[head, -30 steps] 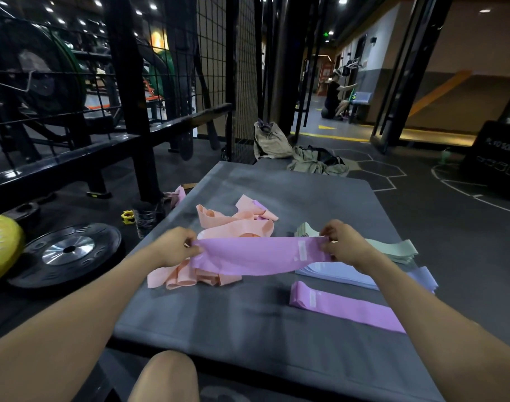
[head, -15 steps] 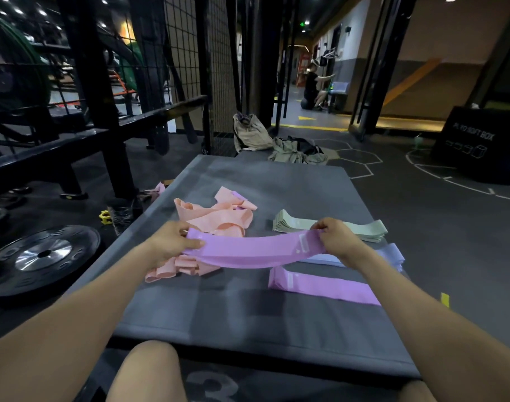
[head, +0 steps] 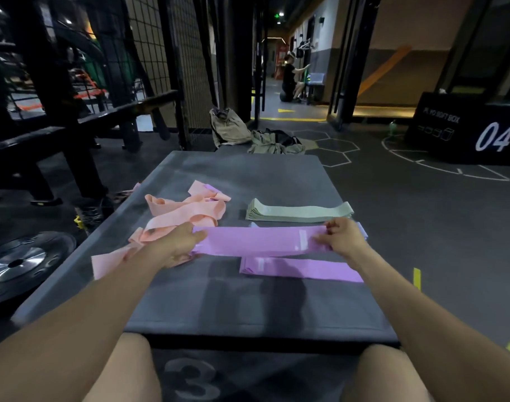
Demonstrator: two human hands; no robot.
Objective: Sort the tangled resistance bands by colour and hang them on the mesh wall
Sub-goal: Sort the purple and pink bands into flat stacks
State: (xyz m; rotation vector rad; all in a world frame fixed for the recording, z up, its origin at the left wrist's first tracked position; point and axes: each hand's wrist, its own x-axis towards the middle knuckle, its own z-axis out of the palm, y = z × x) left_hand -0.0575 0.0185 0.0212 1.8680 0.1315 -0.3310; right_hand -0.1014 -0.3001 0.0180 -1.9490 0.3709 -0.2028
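Observation:
A purple resistance band (head: pixel 256 240) is stretched flat between my hands over the grey mat (head: pixel 248 300). My left hand (head: pixel 175 245) grips its left end and my right hand (head: pixel 342 237) pinches its right end. Just below it, a second purple band (head: pixel 303 268) lies flat on the mat. A tangle of peach bands (head: pixel 184 211) sits to the left, partly under my left hand. A neat stack of green bands (head: pixel 298 212) lies behind, and a pale blue band (head: pixel 362 230) peeks out beyond my right hand. The black mesh wall (head: pixel 172 53) rises at the back left.
A weight plate (head: pixel 21 261) lies on the floor at left, beside a black rack (head: pixel 59 134). Bags (head: pixel 230 127) and clothes sit past the mat's far edge. A black soft box (head: pixel 474 132) marked 04 stands at right. A person crouches far down the corridor.
Both hands have lowered the purple band and carried it right, toward the purple band lying on the mat. It is now pulled straight instead of sagging. The camera has tilted down.

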